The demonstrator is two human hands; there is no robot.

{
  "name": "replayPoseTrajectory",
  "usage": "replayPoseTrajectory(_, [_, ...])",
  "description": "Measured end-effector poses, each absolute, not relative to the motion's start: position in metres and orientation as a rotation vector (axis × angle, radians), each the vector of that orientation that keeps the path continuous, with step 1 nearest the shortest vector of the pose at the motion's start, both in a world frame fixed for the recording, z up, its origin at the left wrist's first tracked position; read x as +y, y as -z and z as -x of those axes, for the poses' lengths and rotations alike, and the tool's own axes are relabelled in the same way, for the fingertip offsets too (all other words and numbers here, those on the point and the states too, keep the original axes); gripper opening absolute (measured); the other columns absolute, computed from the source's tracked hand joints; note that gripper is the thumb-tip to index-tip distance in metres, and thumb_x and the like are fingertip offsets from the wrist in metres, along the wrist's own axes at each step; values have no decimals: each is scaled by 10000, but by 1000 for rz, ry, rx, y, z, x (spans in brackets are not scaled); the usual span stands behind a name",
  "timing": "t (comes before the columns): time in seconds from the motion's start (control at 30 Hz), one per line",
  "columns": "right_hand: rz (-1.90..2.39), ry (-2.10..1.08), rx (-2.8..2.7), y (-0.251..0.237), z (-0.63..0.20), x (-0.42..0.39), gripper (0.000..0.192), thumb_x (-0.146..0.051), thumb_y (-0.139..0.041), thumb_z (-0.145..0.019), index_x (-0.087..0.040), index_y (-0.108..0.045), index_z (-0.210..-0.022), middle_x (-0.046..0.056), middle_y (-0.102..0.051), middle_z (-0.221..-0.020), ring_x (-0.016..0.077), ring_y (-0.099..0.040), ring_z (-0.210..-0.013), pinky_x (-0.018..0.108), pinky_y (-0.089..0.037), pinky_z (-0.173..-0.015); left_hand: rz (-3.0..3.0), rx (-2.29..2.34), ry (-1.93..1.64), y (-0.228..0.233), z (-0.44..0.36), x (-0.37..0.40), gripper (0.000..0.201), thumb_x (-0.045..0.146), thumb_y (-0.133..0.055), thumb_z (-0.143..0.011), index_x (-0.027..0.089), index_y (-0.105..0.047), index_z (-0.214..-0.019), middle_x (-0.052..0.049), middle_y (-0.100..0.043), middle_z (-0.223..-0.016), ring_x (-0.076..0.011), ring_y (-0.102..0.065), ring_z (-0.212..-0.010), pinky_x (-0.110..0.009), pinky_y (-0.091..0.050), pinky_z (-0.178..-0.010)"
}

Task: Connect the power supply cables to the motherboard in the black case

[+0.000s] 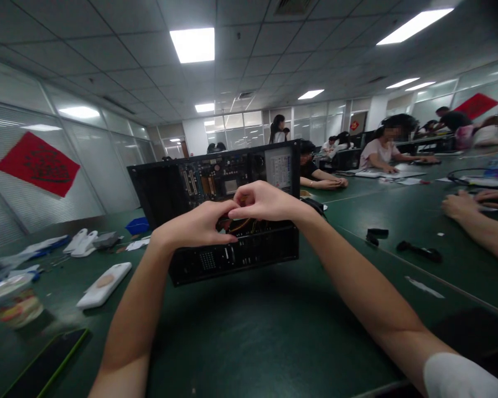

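Note:
An open black computer case (232,260) stands on the green table in front of me, its inside turned towards me. The motherboard (216,179) and a labelled power supply (279,168) show in it. My left hand (201,224) is at the middle of the case, fingers curled and thumb below. From the other side, my right hand (269,202) meets it, thumb and index finger pinched close together; the fingertips of both hands touch or nearly touch. Thin yellow and dark cables (243,225) run just below the fingers. Whatever lies between the fingers is hidden.
On the left are a white power bank (104,285), a phone with a green edge (45,365), a plastic cup (14,301) and a blue box (137,225). Black cable pieces (419,251) lie right. A co-worker's hands (465,207) rest at the right edge; other people sit behind.

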State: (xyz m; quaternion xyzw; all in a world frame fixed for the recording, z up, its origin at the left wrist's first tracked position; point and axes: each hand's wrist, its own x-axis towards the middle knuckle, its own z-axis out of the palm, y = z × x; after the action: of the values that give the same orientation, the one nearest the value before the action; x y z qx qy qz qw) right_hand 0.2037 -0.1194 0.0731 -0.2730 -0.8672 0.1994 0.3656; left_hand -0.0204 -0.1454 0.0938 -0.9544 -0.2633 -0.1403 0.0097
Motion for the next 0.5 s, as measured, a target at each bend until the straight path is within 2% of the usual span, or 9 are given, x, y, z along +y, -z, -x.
replayPoseTrajectory(0.13, [728,-598,-2191,-79,-211,-125,436,-564,-778,-781,-144,-708,-873,-22,-602,-634,87,-494,-523,231,-304,-478,2943,-794,513,-93,27,-146,473,395,-766,-843,197,-604,-1241,-73,-698,-1175,-238,-670,-1015,-338,-522,-882])
replayPoseTrajectory(0.27, [740,-601,-2137,-83,-213,-126,444,-576,-774,-780,-166,-616,-716,-35,-556,-578,80,-472,-495,229,-285,-468,2841,-763,603,-91,35,-137,618,405,-804,-805,205,-551,-1333,-101,-645,-1289,-276,-643,-1141,-392,-538,-958])
replayPoseTrajectory(0.37, [766,-593,-2113,-82,-214,-126,487,-619,-734,-812,-183,-558,-682,-39,-535,-549,79,-464,-471,230,-281,-462,2735,-717,687,-87,35,-127,556,325,-776,-823,194,-556,-1316,-109,-629,-1280,-278,-629,-1167,-410,-544,-979])
replayPoseTrajectory(0.5, [789,-594,-2119,-80,-215,-125,515,-669,-689,-833,-187,-564,-701,-36,-540,-553,90,-492,-472,228,-301,-461,2670,-615,777,-86,34,-116,430,211,-678,-883,173,-575,-1299,-113,-650,-1251,-249,-644,-1151,-393,-548,-985])
